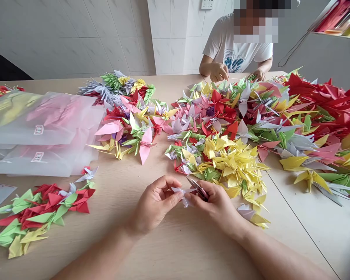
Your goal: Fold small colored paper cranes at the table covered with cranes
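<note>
My left hand point(155, 202) and my right hand point(217, 204) meet over the wooden table point(175, 249) and pinch a small pale lilac paper crane point(184, 193) between them. The right hand also grips a thin metal tool point(197, 187), which looks like small scissors or tweezers. Both hands are closed on the crane. Just beyond them lies a heap of yellow paper cranes point(233, 161).
Coloured paper cranes point(251, 112) cover the far and right side of the table. A smaller red, green and yellow pile point(37, 212) lies at left, near translucent plastic bags point(41, 132). Another person in a white shirt point(236, 50) works at the far edge.
</note>
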`<state>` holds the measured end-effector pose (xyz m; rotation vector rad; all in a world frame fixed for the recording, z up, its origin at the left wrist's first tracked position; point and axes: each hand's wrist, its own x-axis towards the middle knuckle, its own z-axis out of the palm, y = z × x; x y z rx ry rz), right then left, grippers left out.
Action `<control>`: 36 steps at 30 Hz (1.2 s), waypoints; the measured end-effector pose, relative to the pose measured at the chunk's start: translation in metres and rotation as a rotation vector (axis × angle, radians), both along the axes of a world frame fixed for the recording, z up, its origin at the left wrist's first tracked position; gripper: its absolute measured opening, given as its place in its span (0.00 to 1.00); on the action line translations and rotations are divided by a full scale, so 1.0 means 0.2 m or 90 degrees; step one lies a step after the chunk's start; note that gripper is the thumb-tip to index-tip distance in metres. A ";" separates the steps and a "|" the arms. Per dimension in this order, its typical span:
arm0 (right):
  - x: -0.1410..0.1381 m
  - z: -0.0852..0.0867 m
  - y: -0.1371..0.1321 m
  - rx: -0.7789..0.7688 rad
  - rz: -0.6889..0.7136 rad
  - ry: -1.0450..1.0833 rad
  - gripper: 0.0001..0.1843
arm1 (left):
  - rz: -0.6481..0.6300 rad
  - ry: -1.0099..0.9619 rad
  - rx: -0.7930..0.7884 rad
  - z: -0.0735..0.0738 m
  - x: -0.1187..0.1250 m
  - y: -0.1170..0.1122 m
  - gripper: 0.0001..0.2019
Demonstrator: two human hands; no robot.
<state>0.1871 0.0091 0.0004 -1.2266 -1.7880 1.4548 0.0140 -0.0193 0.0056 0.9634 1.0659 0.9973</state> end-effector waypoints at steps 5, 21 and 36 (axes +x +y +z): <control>0.00 0.00 0.01 -0.140 -0.004 0.112 0.17 | -0.003 0.017 0.024 0.01 0.00 -0.01 0.04; -0.01 -0.03 0.00 0.019 0.009 -0.012 0.14 | -0.076 0.020 -0.044 -0.02 -0.01 0.01 0.10; -0.02 0.00 -0.01 0.110 0.017 -0.115 0.14 | -0.083 0.048 -0.034 0.01 0.00 0.00 0.09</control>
